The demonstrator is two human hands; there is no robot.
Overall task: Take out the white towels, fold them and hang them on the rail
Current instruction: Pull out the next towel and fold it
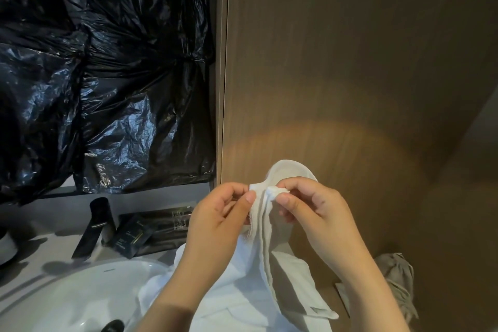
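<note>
Both hands are raised in front of a brown wooden wall panel (336,62), and together they hold a white towel (269,264) by its top edge. The left hand (215,224) pinches the edge between thumb and curled fingers; the right hand (318,213) pinches a bunched corner just beside it, so the two grips nearly touch. A loop of the cloth rises above the fingers. Below them the towel hangs in long folds, and its lower part spreads over the near side of a white basin (80,294) and the grey worktop (62,248).

Behind the basin stands a black tap (91,229), with a few dark packets (132,234) lying next to it on the worktop. Crumpled black plastic sheeting (107,75) fills the upper left, above the worktop. At the lower right, beside the right forearm, hangs a grey cloth (398,277); what holds it up cannot be made out
</note>
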